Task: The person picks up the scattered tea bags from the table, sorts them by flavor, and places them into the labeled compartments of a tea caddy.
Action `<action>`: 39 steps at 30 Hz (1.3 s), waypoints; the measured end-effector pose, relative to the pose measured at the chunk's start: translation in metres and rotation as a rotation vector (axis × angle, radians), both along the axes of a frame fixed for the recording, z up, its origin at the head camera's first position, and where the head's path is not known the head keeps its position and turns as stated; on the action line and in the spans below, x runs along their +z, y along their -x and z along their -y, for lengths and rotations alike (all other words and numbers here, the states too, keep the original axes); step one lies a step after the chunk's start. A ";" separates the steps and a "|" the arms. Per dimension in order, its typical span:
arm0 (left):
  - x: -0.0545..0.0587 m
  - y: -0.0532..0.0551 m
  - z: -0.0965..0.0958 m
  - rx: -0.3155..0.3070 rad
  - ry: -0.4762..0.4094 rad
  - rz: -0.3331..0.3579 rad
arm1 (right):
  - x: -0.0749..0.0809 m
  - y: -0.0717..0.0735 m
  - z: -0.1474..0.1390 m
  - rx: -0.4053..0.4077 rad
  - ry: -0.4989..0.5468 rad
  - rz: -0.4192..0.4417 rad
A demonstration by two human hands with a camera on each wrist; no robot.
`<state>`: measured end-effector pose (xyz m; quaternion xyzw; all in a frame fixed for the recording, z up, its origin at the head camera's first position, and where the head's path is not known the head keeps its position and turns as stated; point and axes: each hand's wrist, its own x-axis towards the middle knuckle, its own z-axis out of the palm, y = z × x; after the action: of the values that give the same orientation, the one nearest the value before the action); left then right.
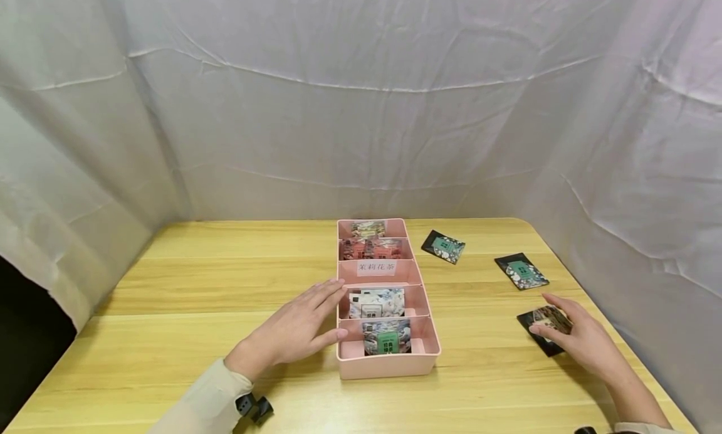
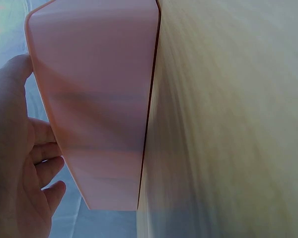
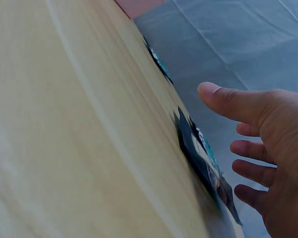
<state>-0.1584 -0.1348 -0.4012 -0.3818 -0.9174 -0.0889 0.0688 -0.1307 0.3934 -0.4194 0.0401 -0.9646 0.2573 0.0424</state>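
Note:
A long pink divided box (image 1: 389,366) stands on the table in front of me. My left hand (image 1: 293,324) lies along its left side, fingertips and thumb at the rim in the head and left wrist views. To the right, my right hand (image 1: 586,340) is over a dark tea sachet (image 1: 544,327), thumb and fingers spread apart; the right wrist view shows them just above it. Two dark sachets with green labels, one nearer (image 1: 521,271) and one farther (image 1: 444,246), lie beyond it.
The box's front compartment holds a blue-and-green sachet (image 1: 387,338). White floral sachets (image 1: 376,302), red sachets (image 1: 372,249) and a yellowish sachet (image 1: 368,228) sit in others. A paper label (image 1: 376,268) marks the middle divider. Pale curtains (image 1: 361,108) surround the wooden table (image 1: 225,258).

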 end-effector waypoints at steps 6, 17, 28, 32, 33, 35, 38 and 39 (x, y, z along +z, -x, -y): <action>-0.001 0.000 0.000 0.001 0.003 0.003 | -0.005 0.000 -0.004 -0.005 -0.017 0.033; -0.001 0.000 0.000 0.003 0.002 0.010 | -0.008 0.001 -0.007 -0.008 -0.045 0.074; -0.001 0.000 0.000 0.008 -0.003 0.016 | -0.011 0.005 -0.015 -0.031 -0.112 0.076; -0.001 0.000 0.000 0.005 -0.004 0.013 | -0.009 0.004 -0.019 -0.050 -0.119 0.089; -0.001 0.000 0.000 0.006 -0.004 0.015 | -0.008 0.004 -0.020 -0.053 -0.117 0.094; -0.001 0.000 0.000 0.004 -0.006 0.015 | -0.007 0.002 -0.022 -0.057 -0.120 0.099; -0.001 0.000 0.001 0.004 -0.006 0.014 | -0.007 0.001 -0.025 -0.050 -0.135 0.086; -0.001 0.000 0.001 0.004 -0.006 0.013 | -0.008 0.000 -0.025 -0.043 -0.140 0.075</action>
<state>-0.1584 -0.1354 -0.4023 -0.3794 -0.9182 -0.0942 0.0642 -0.1311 0.4186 -0.4273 0.0124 -0.9818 0.1894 0.0088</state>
